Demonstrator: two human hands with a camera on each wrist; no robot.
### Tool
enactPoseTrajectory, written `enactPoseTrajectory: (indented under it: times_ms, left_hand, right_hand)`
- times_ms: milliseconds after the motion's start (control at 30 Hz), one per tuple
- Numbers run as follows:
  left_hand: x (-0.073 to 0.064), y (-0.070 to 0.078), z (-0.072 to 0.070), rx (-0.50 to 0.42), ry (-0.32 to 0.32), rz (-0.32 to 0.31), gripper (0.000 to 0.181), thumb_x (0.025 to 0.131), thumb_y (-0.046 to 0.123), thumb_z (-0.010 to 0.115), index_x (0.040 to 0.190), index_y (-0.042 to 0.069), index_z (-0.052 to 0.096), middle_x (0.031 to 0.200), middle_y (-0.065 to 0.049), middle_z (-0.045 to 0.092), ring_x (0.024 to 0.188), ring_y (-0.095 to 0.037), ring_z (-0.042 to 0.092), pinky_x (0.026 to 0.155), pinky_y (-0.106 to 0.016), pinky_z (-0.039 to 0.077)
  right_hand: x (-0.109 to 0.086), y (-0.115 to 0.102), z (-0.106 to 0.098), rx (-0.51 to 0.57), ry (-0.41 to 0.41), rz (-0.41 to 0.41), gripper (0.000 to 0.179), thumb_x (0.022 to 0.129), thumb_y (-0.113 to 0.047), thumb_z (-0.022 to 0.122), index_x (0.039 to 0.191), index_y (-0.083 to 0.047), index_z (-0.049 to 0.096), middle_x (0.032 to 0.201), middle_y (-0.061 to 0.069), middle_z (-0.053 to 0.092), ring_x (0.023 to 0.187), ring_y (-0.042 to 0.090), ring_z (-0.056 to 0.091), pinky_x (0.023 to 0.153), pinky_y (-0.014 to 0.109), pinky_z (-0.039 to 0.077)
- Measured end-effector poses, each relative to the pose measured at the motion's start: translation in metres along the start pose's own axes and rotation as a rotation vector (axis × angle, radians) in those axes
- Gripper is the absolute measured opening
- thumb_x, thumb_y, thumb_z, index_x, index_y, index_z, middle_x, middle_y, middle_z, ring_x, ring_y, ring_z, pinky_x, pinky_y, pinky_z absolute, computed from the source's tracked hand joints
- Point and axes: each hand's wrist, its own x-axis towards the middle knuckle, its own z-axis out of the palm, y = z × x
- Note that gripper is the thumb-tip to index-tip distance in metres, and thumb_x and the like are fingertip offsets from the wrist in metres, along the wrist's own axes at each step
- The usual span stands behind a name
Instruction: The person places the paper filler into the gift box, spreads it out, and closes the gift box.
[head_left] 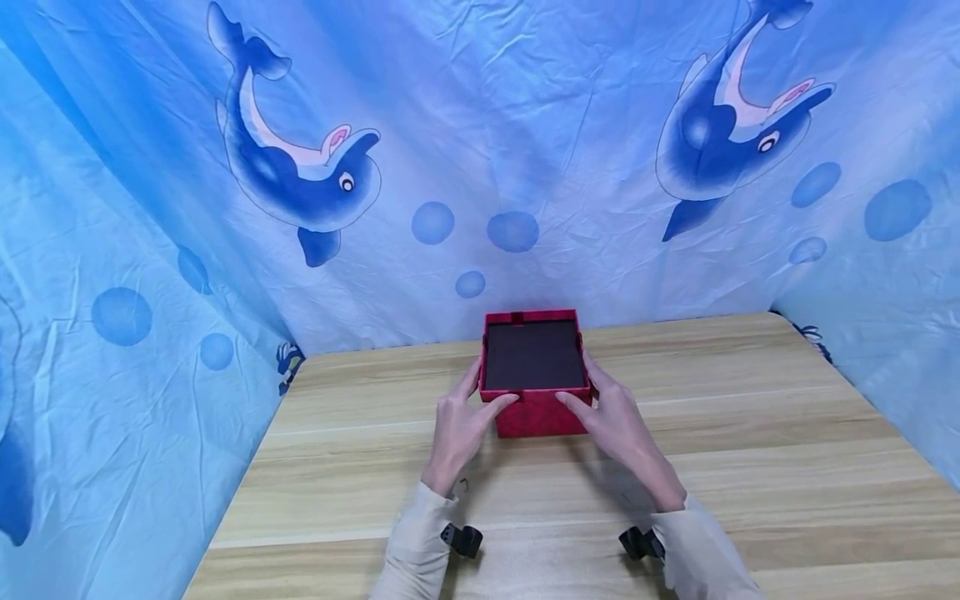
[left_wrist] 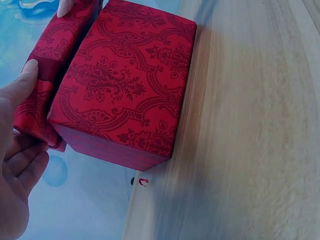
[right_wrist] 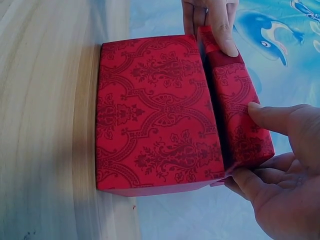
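A red box (head_left: 543, 419) with a darker floral pattern stands on the wooden table. Over its top sits a shallow red lid (right_wrist: 244, 105) with a dark red ribbon band round it; a thin dark gap shows between lid and box in both wrist views. From above, a black panel (head_left: 534, 357) lies inside the lid's red rim. My left hand (head_left: 459, 423) grips the lid's left side, thumb on the front face and fingers round the edge. On the opposite side my right hand (head_left: 619, 419) holds the lid likewise. The box's inside is hidden.
The wooden table (head_left: 360, 467) runs out to both sides of the box. Behind it hangs a blue curtain (head_left: 420, 150) printed with dolphins, close to the table's back edge. A small red mark (left_wrist: 143, 182) shows beyond the box in the left wrist view.
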Motion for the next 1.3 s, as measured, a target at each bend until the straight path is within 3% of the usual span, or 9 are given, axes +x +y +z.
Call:
enactPoseTrajectory:
  times_ms: [533,633,733,900,1100,1167,1300]
  left_hand:
    - [-0.001,0.003,0.004,-0.008,-0.007,-0.023,0.085,0.086,0.044,0.085,0.154,0.007,0.05,0.145,-0.014,0.059,0.128,-0.033,0.06,0.102,-0.046,0.052]
    - [0.0,0.004,0.005,-0.023,-0.001,-0.038,0.077,0.094,0.049,0.075,0.154,0.008,0.05,0.145,-0.012,0.058,0.128,-0.032,0.06,0.105,-0.046,0.05]
    - [0.001,0.005,0.006,-0.05,0.007,-0.038,0.071,0.099,0.049,0.068,0.154,0.007,0.049,0.146,-0.012,0.058,0.13,-0.031,0.059,0.108,-0.046,0.047]
    - [0.004,0.007,0.008,-0.087,-0.005,-0.015,0.073,0.1,0.037,0.072,0.161,0.013,0.039,0.154,-0.009,0.051,0.136,-0.027,0.054,0.113,-0.048,0.041]
    - [0.008,0.012,0.011,-0.044,-0.001,-0.017,0.084,0.101,0.028,0.07,0.168,0.023,0.018,0.165,-0.003,0.036,0.142,-0.032,0.044,0.115,-0.056,0.036]
    - [0.009,0.013,0.013,-0.053,0.021,-0.009,0.08,0.102,0.025,0.069,0.167,0.021,0.022,0.164,-0.003,0.037,0.143,-0.033,0.042,0.114,-0.057,0.037]
    - [0.012,0.016,0.016,-0.155,0.075,-0.001,0.073,0.101,0.021,0.07,0.164,0.016,0.033,0.161,-0.003,0.043,0.14,-0.029,0.048,0.113,-0.052,0.04]
  right_hand:
    - [0.002,0.002,-0.004,0.046,-0.019,-0.002,0.082,0.095,-0.009,0.077,0.161,0.0,0.03,0.155,0.025,0.045,0.136,0.037,0.052,0.103,0.052,0.049]
    - [0.004,0.002,-0.004,0.109,-0.013,0.033,0.078,0.096,-0.012,0.076,0.16,0.002,0.032,0.156,0.024,0.044,0.136,0.035,0.052,0.102,0.047,0.049]
    - [0.006,0.001,-0.005,0.242,0.006,0.091,0.073,0.099,-0.016,0.073,0.158,0.004,0.035,0.158,0.023,0.041,0.137,0.034,0.051,0.102,0.039,0.048]
    - [0.013,-0.009,-0.01,0.436,0.057,0.14,0.065,0.104,-0.016,0.065,0.157,0.008,0.034,0.159,0.025,0.039,0.145,0.036,0.042,0.11,0.035,0.04]
    - [0.022,-0.028,-0.016,0.465,0.112,0.156,0.062,0.105,-0.015,0.061,0.158,0.005,0.034,0.154,0.022,0.038,0.145,0.035,0.042,0.116,0.044,0.037]
    - [0.025,-0.03,-0.015,0.463,0.117,0.141,0.061,0.105,-0.014,0.062,0.157,0.003,0.037,0.152,0.022,0.037,0.144,0.034,0.041,0.115,0.047,0.038]
    - [0.029,-0.029,-0.011,0.491,0.125,0.072,0.057,0.104,-0.009,0.063,0.155,0.004,0.041,0.152,0.021,0.038,0.145,0.035,0.041,0.115,0.048,0.038]
